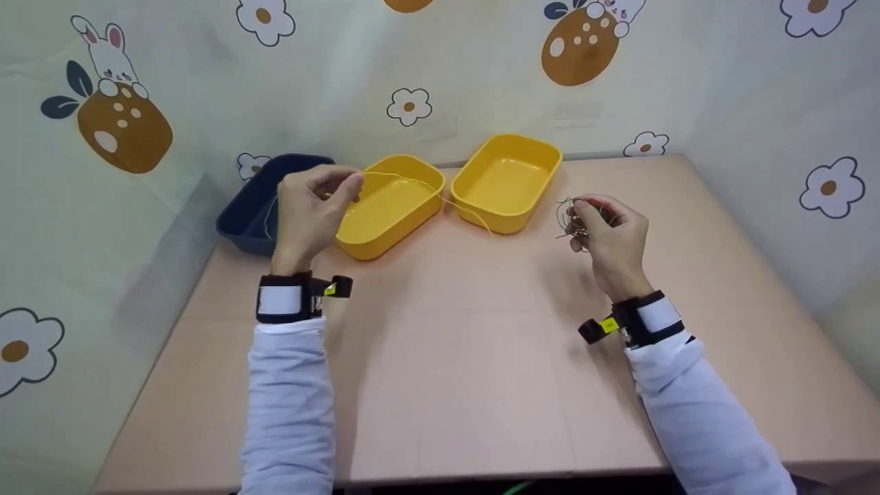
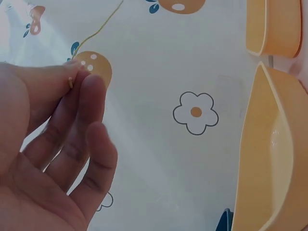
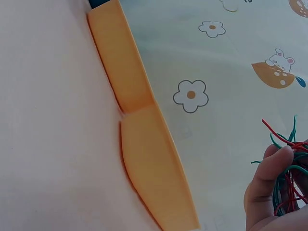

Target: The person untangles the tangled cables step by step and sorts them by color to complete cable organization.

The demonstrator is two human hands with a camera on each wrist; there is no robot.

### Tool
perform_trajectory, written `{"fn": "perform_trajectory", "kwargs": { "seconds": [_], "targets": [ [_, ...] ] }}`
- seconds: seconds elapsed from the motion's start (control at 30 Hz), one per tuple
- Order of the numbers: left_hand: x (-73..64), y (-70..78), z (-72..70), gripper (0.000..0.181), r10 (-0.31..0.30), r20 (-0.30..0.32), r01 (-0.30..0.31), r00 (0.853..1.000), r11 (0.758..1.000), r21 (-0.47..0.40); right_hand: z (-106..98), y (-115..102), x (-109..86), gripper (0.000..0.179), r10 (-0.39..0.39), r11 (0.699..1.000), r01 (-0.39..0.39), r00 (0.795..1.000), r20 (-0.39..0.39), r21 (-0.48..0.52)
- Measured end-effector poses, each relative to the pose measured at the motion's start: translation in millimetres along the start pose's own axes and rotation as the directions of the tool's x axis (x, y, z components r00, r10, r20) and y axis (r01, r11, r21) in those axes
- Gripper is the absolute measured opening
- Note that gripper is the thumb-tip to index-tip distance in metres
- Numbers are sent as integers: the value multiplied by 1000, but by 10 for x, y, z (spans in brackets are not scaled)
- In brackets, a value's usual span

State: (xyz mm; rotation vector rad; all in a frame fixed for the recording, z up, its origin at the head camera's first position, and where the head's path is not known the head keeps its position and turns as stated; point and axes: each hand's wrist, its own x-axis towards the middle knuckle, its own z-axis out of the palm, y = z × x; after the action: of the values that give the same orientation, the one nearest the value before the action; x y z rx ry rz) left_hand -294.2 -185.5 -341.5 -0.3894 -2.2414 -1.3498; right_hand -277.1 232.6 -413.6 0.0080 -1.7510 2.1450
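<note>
"What does the left hand [image 1: 313, 213] have?"

"A thin yellow wire [image 2: 98, 32]. Thumb and fingertips are together in a pinch, so the grip is clamped on it. In the left wrist view a short bit of the wire pokes out below the thumb."

"And the rest of the wire?"

"From the head camera it runs from the fingertips towards the right, passes in front of the two yellow trays and droops at its free end by the front of the right one."

"The right hand [image 1: 615, 240]?"

"Its grip is clamped too, thumb and fingers curled round a tangled bundle of red and green wires [image 3: 290, 187]. Loose ends stick out past the thumb. The hand is raised, well apart from the left one."

"Name the trays for me."

"A dark blue tray [image 1: 244, 237] at the far left, partly hidden by the left hand; a yellow tray [image 1: 388, 230] next to it, slanted; a second yellow tray [image 1: 505, 223] just beside that. All three stand at the back of the bench [image 1: 481, 357]."

"What's behind?"

"A pale wall covering [image 1: 481, 69], printed with flowers, orange-brown fruit and rabbits."

"Anything on the arms?"

"White sleeves [image 1: 289, 405], and a black strap [image 1: 285, 299] with a small camera at each wrist."
</note>
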Motion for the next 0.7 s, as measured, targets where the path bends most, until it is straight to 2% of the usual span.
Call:
{"fn": "perform_trajectory", "kwargs": {
  "seconds": [0.1,0.27,0.5,0.6,0.7],
  "targets": [
    [9,-44,-32,21,-29,-110,27,994,999,-19,17,3,-12,18,-11,1000,11,1000,14,-25],
    [13,-167,-180,22,-94,-251,86,963,995,-41,33,-6,-39,20,-17,996,21,998,56,-84],
    [38,-389,-593,25,-220,-289,214,932,975,-50,49,11,-51,22,-13,995,21,996,86,-93],
    [44,-473,-780,27,-249,-312,251,917,967,-32,61,26,-57,22,-15,996,24,995,97,-91],
    [19,-572,-940,27,-285,-352,296,891,955,-25,75,40,-69,23,-13,993,25,994,109,-112]
  ]
}}
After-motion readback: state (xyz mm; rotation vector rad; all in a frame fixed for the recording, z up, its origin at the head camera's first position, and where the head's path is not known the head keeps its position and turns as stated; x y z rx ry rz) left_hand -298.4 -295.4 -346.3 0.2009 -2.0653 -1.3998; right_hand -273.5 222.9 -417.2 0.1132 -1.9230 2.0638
